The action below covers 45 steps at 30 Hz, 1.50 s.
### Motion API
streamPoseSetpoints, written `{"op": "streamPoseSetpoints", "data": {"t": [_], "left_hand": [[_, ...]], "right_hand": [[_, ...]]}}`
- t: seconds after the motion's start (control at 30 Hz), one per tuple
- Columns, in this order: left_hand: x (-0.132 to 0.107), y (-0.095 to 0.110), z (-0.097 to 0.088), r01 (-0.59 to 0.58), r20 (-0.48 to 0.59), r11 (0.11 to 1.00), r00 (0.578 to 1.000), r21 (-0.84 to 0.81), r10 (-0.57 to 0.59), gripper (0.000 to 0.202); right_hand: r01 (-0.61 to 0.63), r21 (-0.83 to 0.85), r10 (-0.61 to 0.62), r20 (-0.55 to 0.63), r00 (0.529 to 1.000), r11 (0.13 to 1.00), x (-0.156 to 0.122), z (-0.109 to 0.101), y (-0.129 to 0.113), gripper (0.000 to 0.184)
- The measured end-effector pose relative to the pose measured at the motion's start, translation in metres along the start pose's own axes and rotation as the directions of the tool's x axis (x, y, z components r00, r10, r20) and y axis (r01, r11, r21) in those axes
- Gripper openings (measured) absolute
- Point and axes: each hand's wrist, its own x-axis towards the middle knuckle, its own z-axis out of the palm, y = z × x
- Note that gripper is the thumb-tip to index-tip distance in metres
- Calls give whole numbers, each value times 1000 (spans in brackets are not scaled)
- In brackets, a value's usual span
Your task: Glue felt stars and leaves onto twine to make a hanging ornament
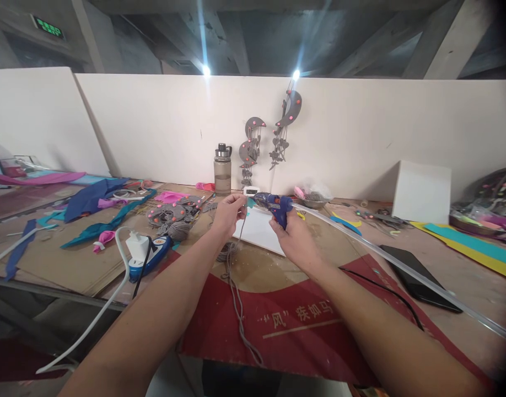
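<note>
My right hand is wrapped round the handle of a blue hot glue gun, its nozzle pointing left. A long clear glue stick runs out of the gun's back to the lower right. Close to the nozzle, my left hand is pinched on grey yarn, which hangs down from the fingertips. Something small and teal shows at the nozzle; I cannot tell what it is. Below lie a loose coil of yarn and a white board.
Left are a blue power strip with cables, grey felt pieces and coloured cloth strips. A water bottle stands behind. Grey moon-shaped hangings hang on the white partition. A black phone lies right. Red-printed cardboard covers the front.
</note>
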Motion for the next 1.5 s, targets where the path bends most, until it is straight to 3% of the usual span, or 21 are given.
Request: {"op": "streamPoseSetpoints", "data": {"t": [0.77, 1.5], "left_hand": [[-2, 2, 3, 20, -7, 1000, 1000, 15, -20, 24], [-2, 6, 3, 12, -13, 1000, 1000, 9, -12, 20]], "right_hand": [[46, -1, -46, -32, 998, 999, 0, 2, 2, 37], [16, -24, -16, -11, 1000, 1000, -1, 0, 0, 38]]}}
